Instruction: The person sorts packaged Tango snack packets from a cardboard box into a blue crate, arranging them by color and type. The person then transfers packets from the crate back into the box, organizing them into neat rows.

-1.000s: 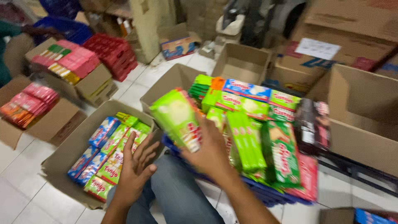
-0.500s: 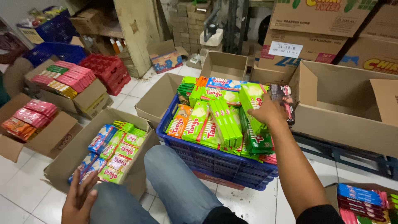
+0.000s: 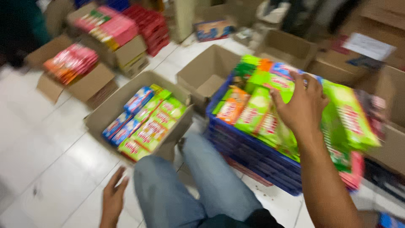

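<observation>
My right hand [image 3: 301, 105] reaches into the blue plastic crate [image 3: 249, 154] and rests on the green snack packets [image 3: 261, 116] stacked in it, fingers curled over them. It is too blurred to see whether it grips one. My left hand [image 3: 113, 198] hangs low beside my jeans-clad knee [image 3: 185, 190], fingers spread, holding nothing, just above the white tiled floor. A cardboard box [image 3: 112, 107] with green and blue packets [image 3: 145, 122] lies ahead of the left hand.
An empty cardboard box [image 3: 206, 74] sits behind the crate. Boxes of pink and red packets [image 3: 71, 61] stand at the far left, and red crates [image 3: 152, 25] at the back. More cardboard boxes [image 3: 392, 143] stand to the right.
The view has swung left and lower. My right hand moved from the far right packets toward the middle of the crate. My left hand stays low by my knee.
</observation>
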